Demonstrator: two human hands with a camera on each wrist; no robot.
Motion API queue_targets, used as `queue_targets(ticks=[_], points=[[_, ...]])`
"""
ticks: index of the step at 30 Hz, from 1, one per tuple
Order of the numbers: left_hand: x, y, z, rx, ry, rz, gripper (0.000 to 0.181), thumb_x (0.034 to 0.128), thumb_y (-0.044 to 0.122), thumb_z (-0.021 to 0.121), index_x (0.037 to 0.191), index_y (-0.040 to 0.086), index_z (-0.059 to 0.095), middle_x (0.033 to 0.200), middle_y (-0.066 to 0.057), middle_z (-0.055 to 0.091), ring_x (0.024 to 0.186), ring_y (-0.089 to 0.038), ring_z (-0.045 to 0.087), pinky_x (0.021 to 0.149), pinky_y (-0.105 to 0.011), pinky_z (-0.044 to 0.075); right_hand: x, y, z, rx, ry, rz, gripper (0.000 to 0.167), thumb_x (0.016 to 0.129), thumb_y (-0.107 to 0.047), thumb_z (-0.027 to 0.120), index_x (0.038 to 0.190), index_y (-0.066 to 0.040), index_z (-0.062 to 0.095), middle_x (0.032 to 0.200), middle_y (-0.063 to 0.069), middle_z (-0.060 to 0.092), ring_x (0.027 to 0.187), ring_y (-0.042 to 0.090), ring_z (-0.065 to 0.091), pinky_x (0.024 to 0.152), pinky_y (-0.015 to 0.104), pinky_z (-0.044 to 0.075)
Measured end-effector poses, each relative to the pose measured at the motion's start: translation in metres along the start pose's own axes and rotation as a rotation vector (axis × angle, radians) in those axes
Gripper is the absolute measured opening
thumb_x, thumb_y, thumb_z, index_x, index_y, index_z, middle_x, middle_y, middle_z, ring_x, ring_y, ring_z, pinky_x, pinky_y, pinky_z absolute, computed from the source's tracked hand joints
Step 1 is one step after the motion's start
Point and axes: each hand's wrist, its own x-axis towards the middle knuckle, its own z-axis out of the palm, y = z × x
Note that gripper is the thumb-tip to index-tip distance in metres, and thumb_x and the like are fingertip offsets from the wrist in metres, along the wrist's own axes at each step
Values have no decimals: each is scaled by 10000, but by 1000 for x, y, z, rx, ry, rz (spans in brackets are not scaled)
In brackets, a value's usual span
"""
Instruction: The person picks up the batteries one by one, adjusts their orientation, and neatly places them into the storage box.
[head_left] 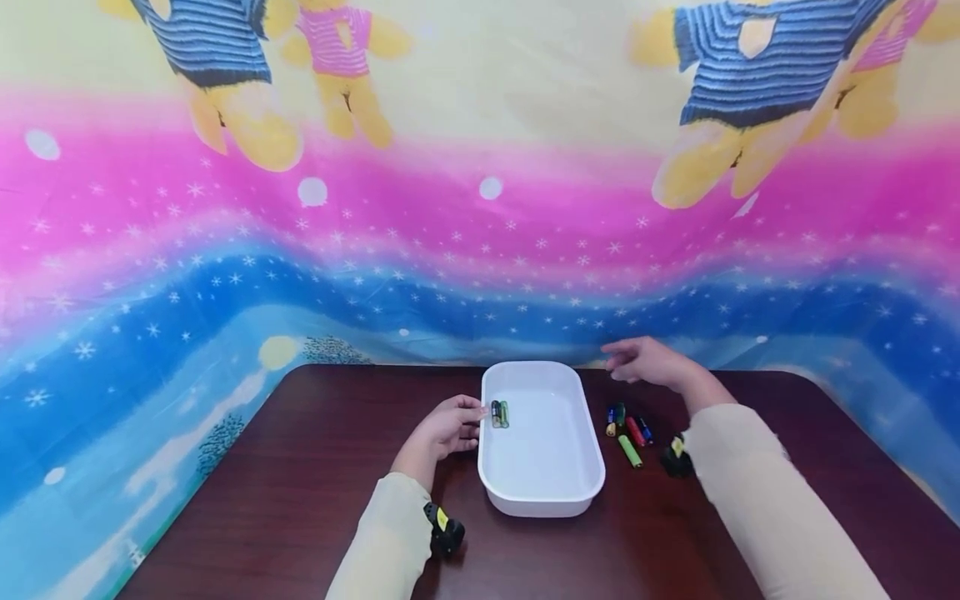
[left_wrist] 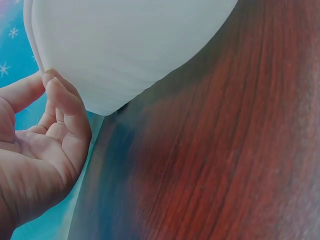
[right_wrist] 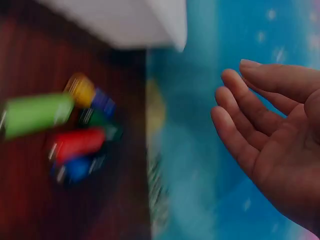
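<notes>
A white rectangular tray stands on the table, with a pair of green and dark batteries lying against its left inner wall. My left hand pinches the tray's left rim; the left wrist view shows thumb and forefinger meeting at the tray edge. Right of the tray lies a loose group of batteries, among them a light green battery and a red battery. Beyond that group my right hand hovers with loosely bent fingers, holding nothing. Blue, green and yellow batteries are blurred in the right wrist view.
The dark red-brown table ends at a patterned cloth backdrop behind the tray. Black wrist cameras are strapped on both forearms, the left wrist camera close to the tabletop.
</notes>
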Motion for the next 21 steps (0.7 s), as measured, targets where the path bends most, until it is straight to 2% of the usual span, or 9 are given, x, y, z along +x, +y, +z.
queue_targets(ticks=[5,11,13,16,18,21], points=[[-1,2,0,-4,-8,-2,226,905,147,594,1072,52,476,779,-46,540,613,-121,512,520,-227,460,-22,37,-8,7,12,-31,553,875,-44,599,1355,95,363,1205,262,530,1077,377,537,878,438,466],[-1,2,0,-15,-24,0,209,907,130,585,1062,52,468,761,-45,527,602,-115,503,520,-226,453,-35,77,-3,18,7,-62,587,837,-50,654,1341,95,388,1256,291,496,1159,451,446,888,456,454],[-1,2,0,-11,-33,-2,261,910,134,582,1119,41,456,782,-54,528,607,-114,503,527,-228,455,-37,86,1,25,5,-68,608,826,-58,669,1342,94,386,1272,295,480,1173,465,425,884,471,452],[-1,2,-1,-1,-52,-3,412,922,138,567,1287,52,396,839,-80,543,621,-119,509,541,-238,463,-39,95,6,21,4,-70,625,812,-73,686,1346,73,397,1299,285,460,1202,469,391,913,509,419],[-2,2,-1,5,-72,4,498,933,136,549,1381,84,337,876,-93,550,631,-123,511,555,-249,467,-41,98,9,11,5,-42,629,798,-78,700,1345,49,418,1316,281,444,1221,468,368,929,528,397],[-1,3,0,8,-91,12,541,941,128,533,1432,121,305,901,-100,562,639,-125,517,571,-263,471,-43,100,12,-25,-8,2,652,775,-98,724,1345,27,433,1332,294,416,1236,474,337,943,542,376]])
